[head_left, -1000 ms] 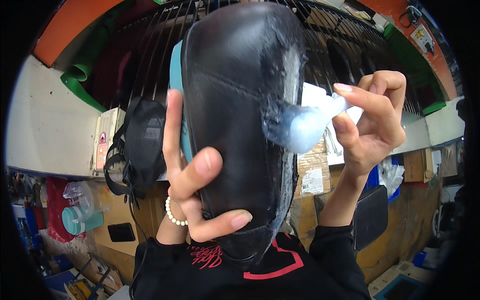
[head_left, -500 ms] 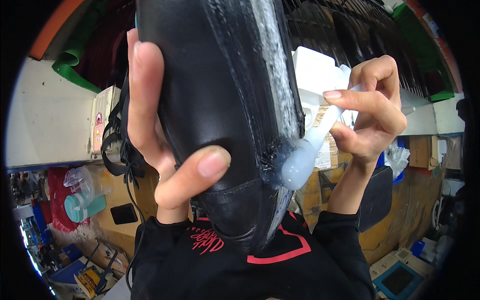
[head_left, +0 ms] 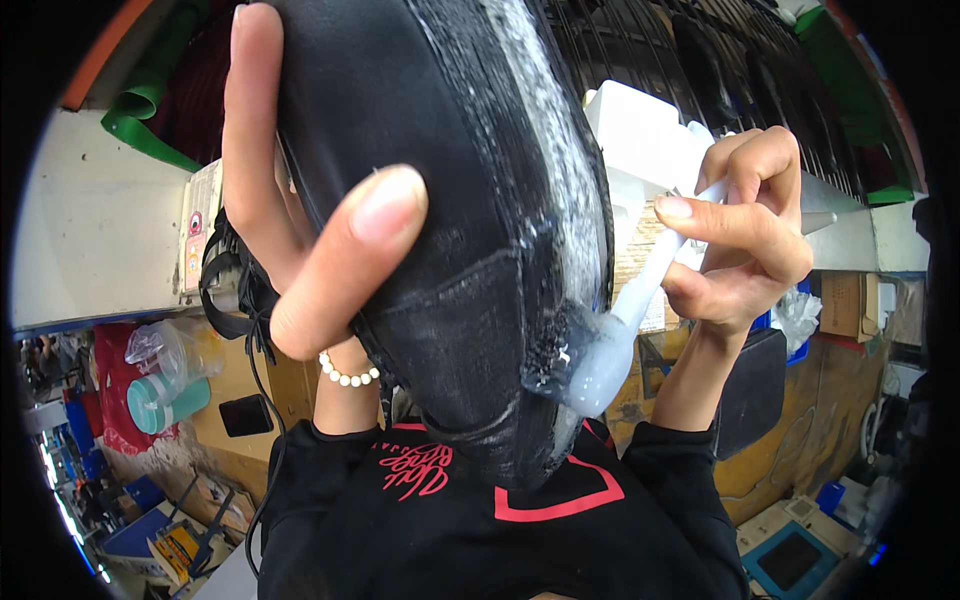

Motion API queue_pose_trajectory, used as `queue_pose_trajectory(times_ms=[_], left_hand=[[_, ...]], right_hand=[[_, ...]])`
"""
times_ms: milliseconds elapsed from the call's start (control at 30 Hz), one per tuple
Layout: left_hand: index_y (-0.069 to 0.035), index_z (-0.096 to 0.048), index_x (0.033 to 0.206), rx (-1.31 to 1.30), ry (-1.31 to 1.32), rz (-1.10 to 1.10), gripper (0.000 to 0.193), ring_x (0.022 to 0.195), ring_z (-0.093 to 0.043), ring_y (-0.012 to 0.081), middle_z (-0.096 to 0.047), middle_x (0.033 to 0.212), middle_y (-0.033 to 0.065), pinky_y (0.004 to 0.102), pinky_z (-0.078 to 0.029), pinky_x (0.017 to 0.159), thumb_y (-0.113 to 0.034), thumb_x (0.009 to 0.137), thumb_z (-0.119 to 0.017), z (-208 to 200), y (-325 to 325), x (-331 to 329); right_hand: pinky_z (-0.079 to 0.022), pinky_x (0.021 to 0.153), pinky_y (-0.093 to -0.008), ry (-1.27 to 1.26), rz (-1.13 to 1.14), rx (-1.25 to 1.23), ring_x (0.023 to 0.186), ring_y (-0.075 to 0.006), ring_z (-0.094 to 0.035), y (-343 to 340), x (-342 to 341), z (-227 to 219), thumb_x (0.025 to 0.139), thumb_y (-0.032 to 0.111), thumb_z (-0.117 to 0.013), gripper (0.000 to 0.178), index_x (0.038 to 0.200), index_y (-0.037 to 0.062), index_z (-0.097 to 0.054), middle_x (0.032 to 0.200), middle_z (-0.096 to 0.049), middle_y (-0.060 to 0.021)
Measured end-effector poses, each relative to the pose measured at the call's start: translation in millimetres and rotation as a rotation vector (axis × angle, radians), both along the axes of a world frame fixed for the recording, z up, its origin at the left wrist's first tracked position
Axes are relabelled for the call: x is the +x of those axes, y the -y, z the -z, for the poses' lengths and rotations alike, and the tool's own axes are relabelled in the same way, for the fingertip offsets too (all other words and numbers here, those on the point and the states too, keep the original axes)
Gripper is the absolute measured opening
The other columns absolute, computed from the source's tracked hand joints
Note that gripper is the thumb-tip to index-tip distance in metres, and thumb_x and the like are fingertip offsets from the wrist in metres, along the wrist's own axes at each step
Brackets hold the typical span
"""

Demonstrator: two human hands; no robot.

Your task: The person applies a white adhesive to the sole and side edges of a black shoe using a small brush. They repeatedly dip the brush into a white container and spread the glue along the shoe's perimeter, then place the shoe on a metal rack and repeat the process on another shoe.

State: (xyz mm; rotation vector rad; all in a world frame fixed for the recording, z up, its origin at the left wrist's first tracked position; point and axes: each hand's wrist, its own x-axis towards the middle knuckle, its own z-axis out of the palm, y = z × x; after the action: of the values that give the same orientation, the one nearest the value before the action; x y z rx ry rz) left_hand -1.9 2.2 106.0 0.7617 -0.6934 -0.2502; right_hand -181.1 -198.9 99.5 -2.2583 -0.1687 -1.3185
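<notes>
A black shoe upper (head_left: 420, 110) fills the middle, slanting down toward my chest. My left hand (head_left: 330, 270) grips it from the left, thumb across its near face and fingers along its side. Wet whitish paste coats the roughened band (head_left: 545, 130) along its right edge. My right hand (head_left: 745, 225) pinches the white handle of a brush (head_left: 600, 370) between thumb and fingers. The brush head is thick with milky glue, and its dark bristles press on the lower end of that edge.
A white plastic container (head_left: 640, 130) stands behind my right hand. Metal racks (head_left: 740, 80) rise beyond it. At left are a phone (head_left: 245, 416), a teal cup (head_left: 165, 402) and black straps (head_left: 232, 280). A black pad (head_left: 750, 390) lies at right.
The brush has moved down along the edge toward the shoe's lower end. The upper has tilted and shifted slightly, and my left thumb sits higher and further left, with a beaded bracelet now showing.
</notes>
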Motion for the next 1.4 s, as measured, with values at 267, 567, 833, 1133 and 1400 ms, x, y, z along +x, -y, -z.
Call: queue_pose_trajectory(times_ms=[267, 567, 833, 1133, 1400], left_hand=[[-0.002, -0.039, 0.123, -0.161, 0.999, -0.634, 0.032, 0.131, -0.053, 0.0427, -0.035, 0.147, 0.0408, 0.0424, -0.053, 0.106, -0.016, 0.101, -0.058, 28, 47, 25], [-0.003, -0.053, 0.121, 0.050, 0.978, -0.854, 0.043, 0.132, -0.052, 0.0429, -0.050, 0.142, 0.0332, 0.0519, -0.037, 0.115, -0.024, 0.090, -0.074, 28, 41, 36], [-0.003, -0.052, 0.126, 0.204, 0.966, -0.791, 0.055, 0.132, -0.053, 0.0410, -0.050, 0.143, 0.0320, 0.0525, -0.036, 0.115, -0.030, 0.085, -0.078, 29, 23, 43], [-0.002, -0.051, 0.127, 0.234, 0.911, -0.709, 0.056, 0.131, -0.054, 0.0391, -0.049, 0.144, 0.0315, 0.0494, -0.039, 0.113, -0.029, 0.086, -0.078, 23, 18, 38], [-0.001, -0.051, 0.128, 0.262, 0.888, -0.656, 0.056, 0.130, -0.055, 0.0374, -0.048, 0.145, 0.0312, 0.0466, -0.041, 0.112, -0.028, 0.086, -0.077, 24, 14, 35]], right_hand=[[-0.036, 0.067, -0.0284, 0.010, -0.184, 0.003, 0.079, -0.0164, -0.048, -13, 1, 0, 0.060, 0.042, -0.093, 0.045, 0.090, 0.0110, -0.079, 0.087, -0.041, -0.0010], [-0.037, 0.069, -0.0276, -0.097, 0.112, 0.276, 0.079, -0.0145, -0.043, -22, 14, 20, 0.060, 0.017, -0.087, 0.033, 0.092, 0.0071, -0.081, 0.081, -0.041, 0.0005], [-0.033, 0.064, -0.0254, -0.086, 0.063, 0.425, 0.072, -0.0120, -0.043, -53, -6, 25, 0.056, 0.021, -0.091, 0.038, 0.090, 0.0072, -0.082, 0.092, -0.040, -0.0022], [-0.034, 0.070, -0.0266, -0.115, 0.247, 0.189, 0.079, -0.0132, -0.043, -50, 9, -1, 0.064, 0.024, -0.088, 0.035, 0.093, 0.0068, -0.081, 0.090, -0.041, -0.0016], [-0.037, 0.076, -0.0286, -0.100, 0.197, 0.200, 0.082, -0.0136, -0.045, -35, 19, -3, 0.072, 0.027, -0.085, 0.032, 0.093, 0.0040, -0.079, 0.094, -0.042, -0.0036]])
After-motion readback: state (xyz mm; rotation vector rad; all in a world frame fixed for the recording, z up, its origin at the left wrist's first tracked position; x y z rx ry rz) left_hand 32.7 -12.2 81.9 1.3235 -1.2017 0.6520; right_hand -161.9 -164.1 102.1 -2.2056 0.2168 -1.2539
